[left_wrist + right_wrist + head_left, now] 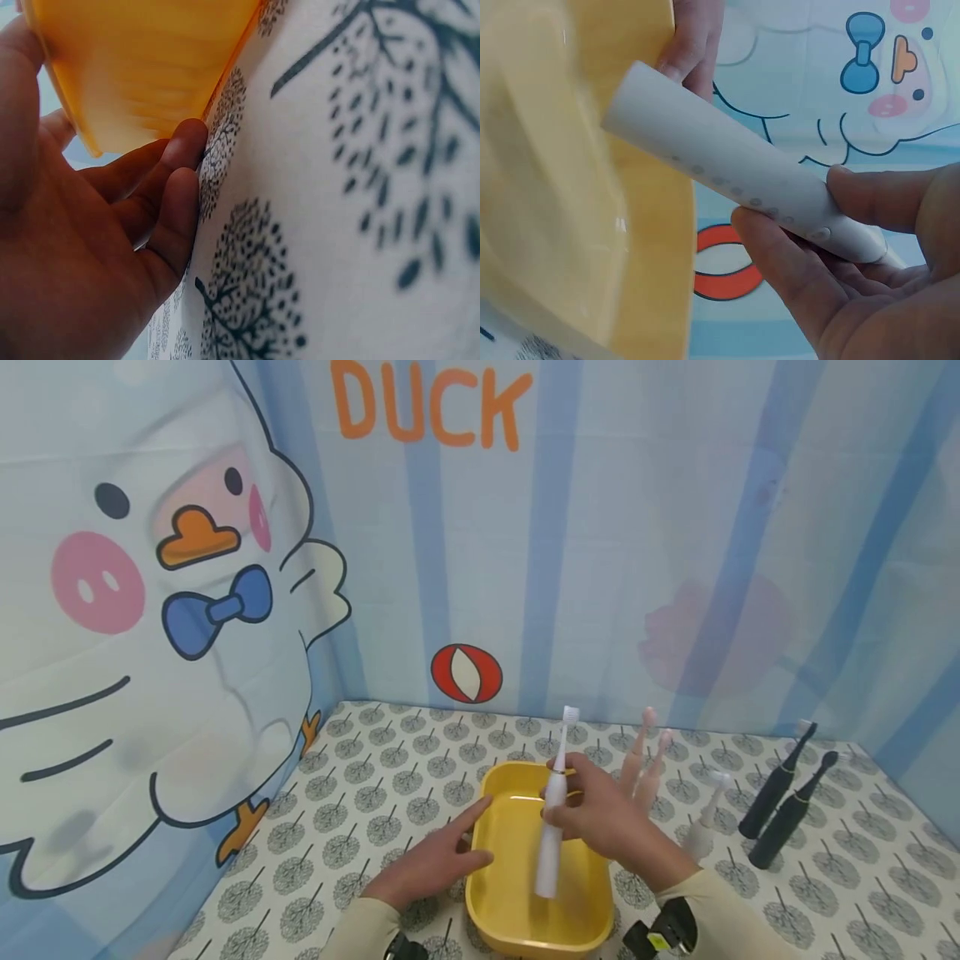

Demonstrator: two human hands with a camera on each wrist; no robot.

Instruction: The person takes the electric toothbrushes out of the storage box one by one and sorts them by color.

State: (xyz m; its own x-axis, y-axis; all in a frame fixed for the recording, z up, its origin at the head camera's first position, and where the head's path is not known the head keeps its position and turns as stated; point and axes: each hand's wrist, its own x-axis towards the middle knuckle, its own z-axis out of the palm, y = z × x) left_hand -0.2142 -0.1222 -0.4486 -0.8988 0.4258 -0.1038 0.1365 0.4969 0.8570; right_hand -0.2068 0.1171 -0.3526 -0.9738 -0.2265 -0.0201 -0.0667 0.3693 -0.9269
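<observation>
My right hand (603,810) pinches a white electric toothbrush (551,835) between thumb and fingers. The brush head points up and away, and the handle's lower end hangs over a yellow plastic basin (502,893). Along the handle a row of small marks and a button show in the right wrist view. My left hand (431,864) is at the basin's left side, its fingers extended near the rim. In the left wrist view the fingertips lie low beside the basin wall (150,67), close to the cloth; firm contact is hard to tell.
Right of the basin stand two pink electric toothbrushes (648,785), a second white one (699,837) partly behind the right forearm, and two black ones (782,827). A tree-patterned cloth (360,802) covers the table. Behind hangs a duck-printed curtain (487,543).
</observation>
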